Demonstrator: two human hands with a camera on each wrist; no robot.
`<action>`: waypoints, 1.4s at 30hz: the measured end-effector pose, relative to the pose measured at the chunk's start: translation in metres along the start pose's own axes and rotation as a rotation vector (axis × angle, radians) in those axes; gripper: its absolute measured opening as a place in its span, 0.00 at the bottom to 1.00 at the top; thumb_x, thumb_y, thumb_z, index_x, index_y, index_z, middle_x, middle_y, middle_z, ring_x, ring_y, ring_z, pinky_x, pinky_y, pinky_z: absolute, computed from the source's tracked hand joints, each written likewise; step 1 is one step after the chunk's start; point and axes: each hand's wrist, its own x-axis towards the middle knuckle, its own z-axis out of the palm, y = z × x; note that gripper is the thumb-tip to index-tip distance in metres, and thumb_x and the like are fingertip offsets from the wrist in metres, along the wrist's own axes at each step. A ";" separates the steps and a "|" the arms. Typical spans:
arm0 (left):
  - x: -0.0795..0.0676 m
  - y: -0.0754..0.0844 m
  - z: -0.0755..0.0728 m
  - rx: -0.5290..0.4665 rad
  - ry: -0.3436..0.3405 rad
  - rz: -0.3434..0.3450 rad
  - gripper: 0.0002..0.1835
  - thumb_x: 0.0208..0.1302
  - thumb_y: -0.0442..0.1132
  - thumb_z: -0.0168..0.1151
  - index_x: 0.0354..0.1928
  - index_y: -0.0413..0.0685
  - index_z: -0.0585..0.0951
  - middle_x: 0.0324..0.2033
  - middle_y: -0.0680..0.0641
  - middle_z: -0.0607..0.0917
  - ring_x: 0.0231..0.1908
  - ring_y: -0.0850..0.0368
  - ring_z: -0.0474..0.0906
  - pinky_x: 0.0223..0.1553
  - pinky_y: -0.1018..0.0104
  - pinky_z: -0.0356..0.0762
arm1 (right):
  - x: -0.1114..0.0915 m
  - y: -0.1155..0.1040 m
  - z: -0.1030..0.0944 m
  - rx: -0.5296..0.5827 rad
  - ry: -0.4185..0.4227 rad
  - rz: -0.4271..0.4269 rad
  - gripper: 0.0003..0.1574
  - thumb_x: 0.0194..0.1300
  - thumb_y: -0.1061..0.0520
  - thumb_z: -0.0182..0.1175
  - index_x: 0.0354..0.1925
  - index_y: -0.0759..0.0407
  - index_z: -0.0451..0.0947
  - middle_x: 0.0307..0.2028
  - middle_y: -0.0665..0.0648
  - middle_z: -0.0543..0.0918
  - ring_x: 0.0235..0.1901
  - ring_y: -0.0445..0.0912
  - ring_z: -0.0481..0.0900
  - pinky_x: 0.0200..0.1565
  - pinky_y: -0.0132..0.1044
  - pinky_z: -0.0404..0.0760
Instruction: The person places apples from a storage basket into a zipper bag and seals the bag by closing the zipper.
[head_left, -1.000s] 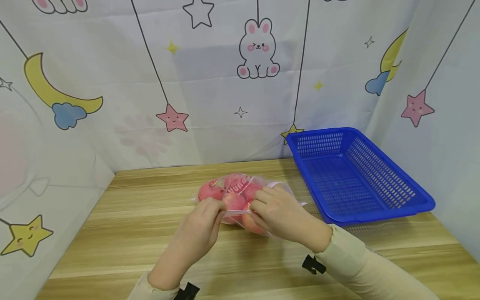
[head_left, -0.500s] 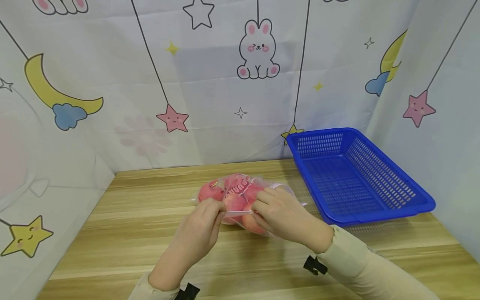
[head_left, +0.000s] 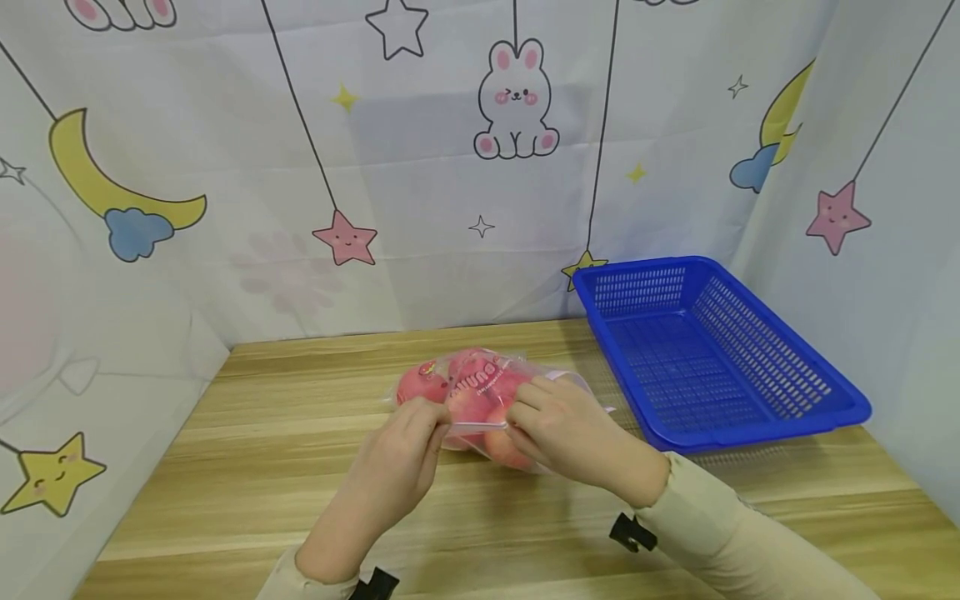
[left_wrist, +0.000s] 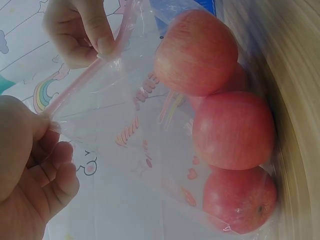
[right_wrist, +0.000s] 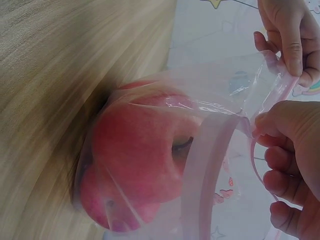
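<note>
A clear zip bag (head_left: 480, 379) with pink print and a pink zip strip lies on the table, filled with several red apples (left_wrist: 232, 130). My left hand (head_left: 401, 446) pinches one end of the zip strip between thumb and forefinger. Further along the same strip, my right hand (head_left: 573, 429) pinches it too, and the strip runs taut between them. In the right wrist view, the mouth beyond my right hand (right_wrist: 295, 155) gapes, with an apple (right_wrist: 145, 145) and its stem just inside.
A blue plastic basket (head_left: 690, 367) with slatted sides stands at the right of the wooden table (head_left: 247, 467). Behind and at both sides hangs a white cloth (head_left: 420, 167) printed with rabbits, stars and moons.
My right hand has slid slightly to the right along the zip strip, widening the stretch between the hands. My left hand stays at its end.
</note>
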 end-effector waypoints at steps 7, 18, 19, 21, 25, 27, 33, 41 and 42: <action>0.000 -0.001 0.000 -0.002 0.013 0.012 0.19 0.75 0.44 0.35 0.36 0.43 0.73 0.27 0.51 0.74 0.27 0.63 0.68 0.23 0.75 0.71 | -0.002 0.000 0.001 -0.004 -0.030 0.015 0.03 0.53 0.57 0.64 0.25 0.52 0.79 0.22 0.47 0.74 0.23 0.42 0.70 0.25 0.31 0.67; 0.000 -0.001 0.001 -0.009 0.017 0.020 0.18 0.75 0.44 0.35 0.37 0.42 0.73 0.28 0.51 0.73 0.27 0.63 0.67 0.25 0.76 0.71 | -0.006 0.000 0.001 -0.024 -0.050 0.040 0.04 0.53 0.56 0.63 0.24 0.51 0.78 0.23 0.47 0.75 0.23 0.43 0.70 0.26 0.33 0.67; 0.000 -0.002 0.001 -0.011 0.019 0.022 0.18 0.75 0.44 0.35 0.37 0.42 0.73 0.28 0.51 0.73 0.27 0.63 0.68 0.25 0.75 0.71 | -0.006 0.000 0.001 -0.029 -0.052 0.043 0.04 0.54 0.56 0.63 0.24 0.51 0.79 0.23 0.47 0.75 0.24 0.43 0.71 0.26 0.33 0.67; 0.000 -0.002 0.001 -0.011 0.022 0.024 0.18 0.75 0.44 0.35 0.37 0.42 0.73 0.28 0.51 0.73 0.28 0.63 0.68 0.25 0.75 0.71 | -0.006 0.000 0.001 -0.039 -0.060 0.050 0.04 0.54 0.55 0.63 0.24 0.50 0.79 0.23 0.47 0.75 0.24 0.43 0.71 0.27 0.34 0.68; 0.000 -0.002 0.001 -0.007 0.022 0.023 0.18 0.75 0.44 0.35 0.36 0.42 0.73 0.28 0.51 0.74 0.28 0.63 0.68 0.25 0.75 0.71 | -0.007 0.000 0.000 -0.058 -0.074 0.063 0.05 0.55 0.54 0.63 0.24 0.50 0.79 0.24 0.47 0.76 0.26 0.44 0.72 0.28 0.35 0.70; 0.000 -0.002 0.000 -0.006 0.019 0.020 0.19 0.75 0.44 0.35 0.36 0.42 0.74 0.28 0.51 0.74 0.28 0.63 0.68 0.25 0.74 0.72 | -0.007 0.000 0.000 -0.064 -0.079 0.068 0.06 0.55 0.53 0.63 0.24 0.50 0.79 0.24 0.47 0.76 0.26 0.44 0.72 0.28 0.36 0.70; -0.001 -0.002 0.000 -0.009 0.010 0.013 0.19 0.75 0.44 0.34 0.36 0.42 0.73 0.28 0.51 0.74 0.28 0.63 0.68 0.25 0.75 0.71 | -0.009 -0.001 -0.001 -0.067 -0.094 0.078 0.06 0.56 0.52 0.63 0.24 0.49 0.79 0.24 0.47 0.76 0.27 0.43 0.73 0.28 0.36 0.70; -0.002 -0.002 -0.001 -0.006 0.005 0.010 0.19 0.75 0.45 0.34 0.36 0.43 0.74 0.28 0.51 0.74 0.28 0.63 0.68 0.26 0.74 0.72 | -0.012 -0.001 -0.001 -0.067 -0.094 0.080 0.07 0.55 0.52 0.64 0.23 0.49 0.78 0.23 0.47 0.75 0.27 0.43 0.72 0.28 0.35 0.69; -0.001 -0.002 -0.001 -0.004 0.006 0.011 0.19 0.75 0.45 0.34 0.36 0.42 0.74 0.28 0.51 0.74 0.28 0.62 0.68 0.26 0.74 0.72 | -0.012 -0.001 -0.002 -0.065 -0.097 0.081 0.07 0.55 0.52 0.64 0.23 0.49 0.78 0.23 0.47 0.75 0.27 0.43 0.71 0.27 0.35 0.68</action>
